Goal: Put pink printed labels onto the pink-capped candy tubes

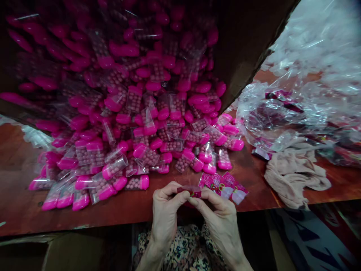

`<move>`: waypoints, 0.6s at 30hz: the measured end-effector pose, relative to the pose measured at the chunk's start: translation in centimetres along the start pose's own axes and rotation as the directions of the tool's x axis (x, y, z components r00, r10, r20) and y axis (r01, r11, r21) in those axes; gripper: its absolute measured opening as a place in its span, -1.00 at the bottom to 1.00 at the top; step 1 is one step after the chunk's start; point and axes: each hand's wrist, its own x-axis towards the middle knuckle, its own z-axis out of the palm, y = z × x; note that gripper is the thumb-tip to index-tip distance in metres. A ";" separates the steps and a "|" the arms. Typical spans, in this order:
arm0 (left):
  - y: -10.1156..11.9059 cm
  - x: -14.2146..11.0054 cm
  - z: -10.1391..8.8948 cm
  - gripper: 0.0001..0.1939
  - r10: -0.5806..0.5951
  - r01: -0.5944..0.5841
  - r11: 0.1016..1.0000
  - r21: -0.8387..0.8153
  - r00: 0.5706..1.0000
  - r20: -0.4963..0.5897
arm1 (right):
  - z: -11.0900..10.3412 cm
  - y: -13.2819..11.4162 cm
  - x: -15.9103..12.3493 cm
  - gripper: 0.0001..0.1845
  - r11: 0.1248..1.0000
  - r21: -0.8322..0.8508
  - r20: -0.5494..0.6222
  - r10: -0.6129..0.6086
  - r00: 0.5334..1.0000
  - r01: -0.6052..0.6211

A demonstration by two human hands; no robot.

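My left hand [165, 212] and my right hand [218, 216] meet at the near edge of the brown table [25, 203]. Both pinch a small pink printed label [191, 192] between thumbs and fingers. Just right of it lie a few more pink printed labels [225, 186] on the table. Beyond my hands spreads a big heap of clear tubes with pink caps [135, 146], filled with small pinkish balls. The heap spills out of a tipped cardboard box [242, 41].
Crumpled clear plastic bags [293, 113] lie at the right, with a white pile of plastic [318, 41] behind. A beige cloth [296, 177] sits on the table's right part. A cardboard box [84, 252] stands below the table edge at the left.
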 end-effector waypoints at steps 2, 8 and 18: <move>0.2 -0.1 0.1 -0.97 -0.066 0.066 0.994 -0.083 0.998 0.000 | 0.1 0.0 0.2 -0.78 0.999 0.001 0.016 -0.048 0.999 0.048; 0.2 0.0 -0.2 -0.86 -0.233 0.228 0.945 -0.235 0.972 0.006 | -0.3 -0.5 0.7 -0.76 0.984 -0.048 0.130 -0.163 0.978 0.170; 0.5 -0.4 -1.6 -0.89 0.019 -0.022 0.979 0.204 1.000 0.016 | -0.7 -0.8 1.4 -0.79 0.946 -0.205 0.302 -0.182 0.936 0.250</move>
